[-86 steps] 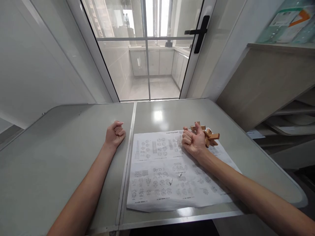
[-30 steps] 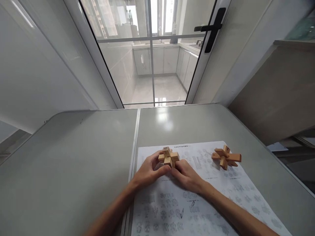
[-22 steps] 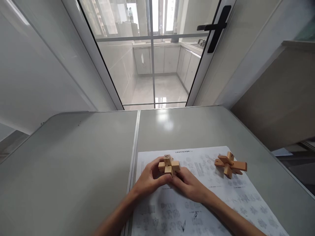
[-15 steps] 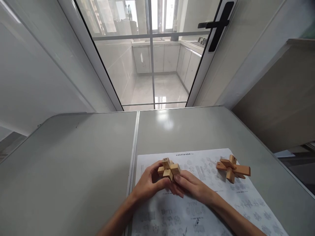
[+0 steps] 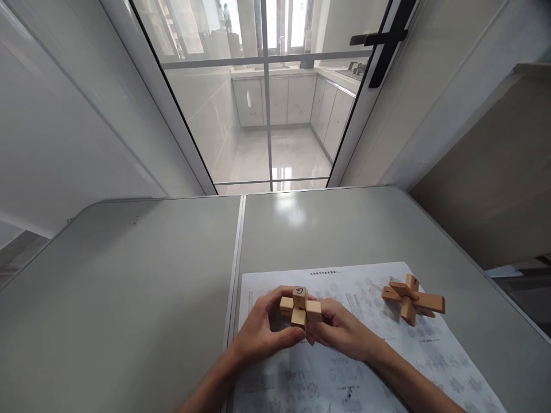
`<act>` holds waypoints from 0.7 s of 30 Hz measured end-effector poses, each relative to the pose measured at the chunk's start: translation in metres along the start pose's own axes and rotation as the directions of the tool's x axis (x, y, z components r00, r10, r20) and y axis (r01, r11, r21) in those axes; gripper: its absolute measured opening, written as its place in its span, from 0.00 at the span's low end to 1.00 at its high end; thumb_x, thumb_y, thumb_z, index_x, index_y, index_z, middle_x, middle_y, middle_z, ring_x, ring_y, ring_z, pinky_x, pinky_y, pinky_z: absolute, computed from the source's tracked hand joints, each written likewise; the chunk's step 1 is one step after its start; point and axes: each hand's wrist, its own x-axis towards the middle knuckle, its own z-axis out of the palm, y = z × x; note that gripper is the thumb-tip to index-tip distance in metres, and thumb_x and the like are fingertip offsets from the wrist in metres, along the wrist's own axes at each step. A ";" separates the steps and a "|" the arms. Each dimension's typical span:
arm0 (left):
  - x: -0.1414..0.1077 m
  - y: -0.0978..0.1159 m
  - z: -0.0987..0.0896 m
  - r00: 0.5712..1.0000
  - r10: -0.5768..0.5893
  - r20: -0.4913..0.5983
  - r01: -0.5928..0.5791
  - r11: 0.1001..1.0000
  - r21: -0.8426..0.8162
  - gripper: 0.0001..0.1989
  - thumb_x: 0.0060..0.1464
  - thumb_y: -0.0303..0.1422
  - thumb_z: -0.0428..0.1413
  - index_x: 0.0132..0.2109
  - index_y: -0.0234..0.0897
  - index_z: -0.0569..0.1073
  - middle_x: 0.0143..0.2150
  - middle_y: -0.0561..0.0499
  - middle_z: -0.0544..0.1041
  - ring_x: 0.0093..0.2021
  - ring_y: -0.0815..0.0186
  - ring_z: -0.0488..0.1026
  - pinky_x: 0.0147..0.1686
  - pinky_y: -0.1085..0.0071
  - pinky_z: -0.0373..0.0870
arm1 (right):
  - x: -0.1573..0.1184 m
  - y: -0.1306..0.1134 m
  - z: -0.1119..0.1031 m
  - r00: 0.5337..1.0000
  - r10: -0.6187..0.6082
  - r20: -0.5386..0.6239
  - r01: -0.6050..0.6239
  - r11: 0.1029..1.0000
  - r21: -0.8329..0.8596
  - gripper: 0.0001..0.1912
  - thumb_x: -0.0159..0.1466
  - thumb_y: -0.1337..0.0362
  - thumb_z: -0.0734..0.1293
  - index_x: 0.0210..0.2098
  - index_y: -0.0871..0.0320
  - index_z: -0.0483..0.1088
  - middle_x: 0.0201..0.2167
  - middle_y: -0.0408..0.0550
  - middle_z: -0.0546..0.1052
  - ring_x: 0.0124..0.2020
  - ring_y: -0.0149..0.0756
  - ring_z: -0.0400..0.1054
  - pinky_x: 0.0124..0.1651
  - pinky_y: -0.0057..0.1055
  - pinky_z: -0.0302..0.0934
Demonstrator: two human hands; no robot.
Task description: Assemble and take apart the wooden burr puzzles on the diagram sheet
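A pale wooden burr puzzle (image 5: 300, 308) of interlocking bars is held up over the printed sheet between both hands. One bar end points upward and carries a dark mark. My left hand (image 5: 263, 327) curves round its left side, thumb at the bottom and fingers behind. My right hand (image 5: 340, 328) closes on its right and lower side, fingers partly hidden beneath it. Off to the right, a second, reddish-brown wooden puzzle (image 5: 411, 299) rests on the edge of the paper sheet (image 5: 365, 367), apart from my hands.
The sheet bears rows of small printed diagrams and lies on a grey table (image 5: 142, 298) with a metal seam (image 5: 236, 246). Beyond the table's far edge stands a glass door with a black handle (image 5: 381, 39). A brown panel (image 5: 486, 166) rises at the right.
The pale puzzle has turned slightly in my hands, its marked bar now more upright and facing me. Both hands have shifted a little. The view has moved slightly.
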 end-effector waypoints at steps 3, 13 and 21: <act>-0.001 -0.001 0.000 0.999 0.021 -0.047 -0.018 0.998 0.054 0.31 0.49 0.49 0.72 0.56 0.39 0.77 0.55 0.39 0.82 0.57 0.46 0.79 0.56 0.57 0.77 | 0.000 -0.001 0.001 0.999 -0.020 -0.048 0.018 0.999 -0.029 0.20 0.73 0.55 0.66 0.26 0.57 0.68 0.25 0.42 0.67 0.27 0.31 0.57 0.30 0.30 0.52; -0.002 -0.005 0.008 0.963 0.181 -0.199 -0.131 0.962 0.241 0.26 0.51 0.37 0.73 0.53 0.40 0.72 0.53 0.44 0.81 0.51 0.55 0.80 0.54 0.60 0.76 | -0.001 0.016 0.007 0.948 0.004 -0.317 -0.043 0.992 -0.116 0.14 0.71 0.54 0.69 0.36 0.57 0.72 0.26 0.39 0.61 0.28 0.32 0.52 0.29 0.29 0.50; -0.003 -0.005 0.010 0.961 0.185 -0.207 -0.118 0.948 0.296 0.25 0.52 0.37 0.72 0.53 0.41 0.73 0.52 0.45 0.81 0.49 0.57 0.79 0.51 0.62 0.76 | 0.000 0.012 0.005 0.958 -0.001 -0.288 -0.023 0.997 -0.080 0.12 0.72 0.55 0.67 0.39 0.57 0.73 0.25 0.41 0.67 0.27 0.33 0.58 0.29 0.29 0.55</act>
